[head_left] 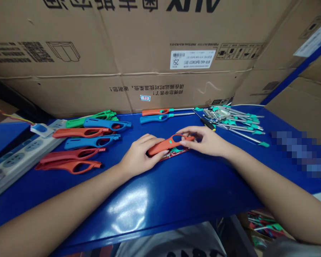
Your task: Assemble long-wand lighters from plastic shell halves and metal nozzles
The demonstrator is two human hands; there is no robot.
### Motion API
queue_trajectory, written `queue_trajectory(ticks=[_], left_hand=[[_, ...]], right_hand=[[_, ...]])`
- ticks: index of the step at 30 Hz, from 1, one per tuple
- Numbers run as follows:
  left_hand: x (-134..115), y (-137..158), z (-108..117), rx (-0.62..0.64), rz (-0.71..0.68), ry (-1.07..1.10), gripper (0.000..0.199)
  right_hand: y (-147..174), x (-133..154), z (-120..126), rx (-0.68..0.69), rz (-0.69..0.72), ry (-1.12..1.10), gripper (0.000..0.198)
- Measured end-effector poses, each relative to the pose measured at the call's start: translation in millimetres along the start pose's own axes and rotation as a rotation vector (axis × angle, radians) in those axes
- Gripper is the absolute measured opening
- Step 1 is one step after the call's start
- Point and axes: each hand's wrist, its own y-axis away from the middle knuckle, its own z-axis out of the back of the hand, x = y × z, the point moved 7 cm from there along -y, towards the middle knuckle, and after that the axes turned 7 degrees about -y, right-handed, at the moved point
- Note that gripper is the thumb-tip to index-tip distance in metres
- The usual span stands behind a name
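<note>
Between my hands is an orange lighter handle shell [164, 145], tilted over a lower red half [176, 154] that lies on the blue table. Teal and metal inner parts [173, 150] show in the gap between the two. My left hand [141, 153] is closed around the shell's wide end, thumb along its near side. With thumb and fingers, my right hand [203, 141] pinches the narrow end by the trigger loop. Just behind, an orange lighter [157, 112] and a blue lighter [155, 119] with metal tubes lie side by side.
Several coloured handle shells [77, 132] lie at left beside a white power strip [24, 153]. At back right is a pile of metal tubes with teal parts [232, 119], with a black screwdriver [208, 123] next to it. A cardboard wall [96, 82] closes off the table's back.
</note>
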Motion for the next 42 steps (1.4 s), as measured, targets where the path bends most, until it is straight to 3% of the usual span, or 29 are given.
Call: queue_trajectory(ticks=[3,7,21,32,35,42], left_hand=[[-6,0,-2,0.044,-0.018,0.005,0.024],[-8,2,-7,0.12,-0.01,-0.013,0.021],[-3,4,-13,0.194,0.029,-0.04,0.021],[7,1,-11,0.251,-0.079,-0.34,0.033],[11,2,-10,0.215,-0.088,-0.28,0.032],[3,-1,-2,0.161,-0.122,-0.118,0.024]], right_hand=[[2,13,-7,0.074,0.196,0.258,0.039],[2,15,-12,0.159,0.292,0.305,0.034],[2,5,-14,0.195,0.334,0.429,0.037],[6,9,-17,0.219,0.335,0.881,0.038],[6,10,-15,0.209,0.354,0.915,0.029],[12,23,-10,0.112,0.452,0.881,0.038]])
